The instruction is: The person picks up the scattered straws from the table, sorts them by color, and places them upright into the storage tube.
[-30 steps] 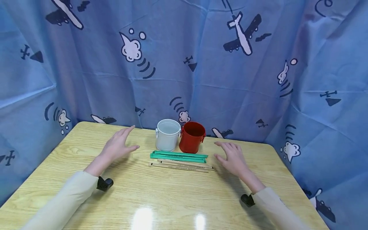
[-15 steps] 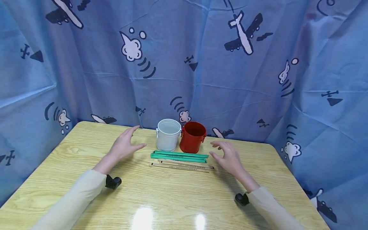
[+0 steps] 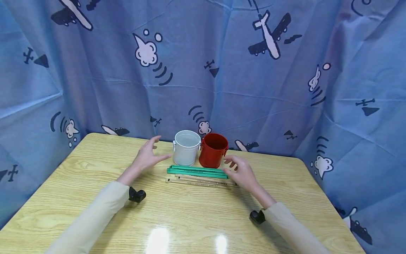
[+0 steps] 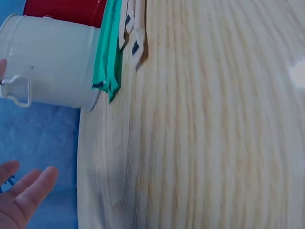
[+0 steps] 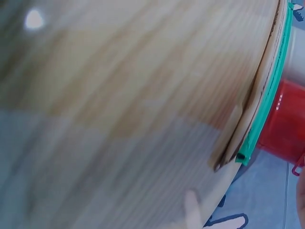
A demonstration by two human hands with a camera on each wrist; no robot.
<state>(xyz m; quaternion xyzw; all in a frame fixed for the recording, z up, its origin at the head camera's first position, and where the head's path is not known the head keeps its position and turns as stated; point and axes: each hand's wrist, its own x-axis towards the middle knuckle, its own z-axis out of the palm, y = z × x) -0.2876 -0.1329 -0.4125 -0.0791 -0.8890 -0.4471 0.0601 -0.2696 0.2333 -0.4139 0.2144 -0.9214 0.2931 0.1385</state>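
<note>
A small white pail (image 3: 186,148) and a red pail (image 3: 213,150) stand side by side near the table's back edge. Just in front lie several long, thin green paper-wrapped sticks (image 3: 196,171), with tan paper-wrapped sticks (image 3: 198,182) closer to me; both bear small print. My left hand (image 3: 146,155), thumb and fingers spread apart, is left of the white pail and holds nothing. My right hand (image 3: 241,173) has bent fingers and an empty grasp, its thumb tip overlapping the green sticks' right end. In the right wrist view, the thumb (image 5: 191,210) shows beside the tan ends.
The light wooden table (image 3: 196,218) ends close behind the pails. A blue curtain (image 3: 177,102) printed with airplanes hangs along the back and both sides. Black wrist cameras sit under both cuffs.
Both hands have moved inward, the left toward the white pail and the right toward the right ends of the sticks. The right fingers have bent more. Pails and sticks stay put.
</note>
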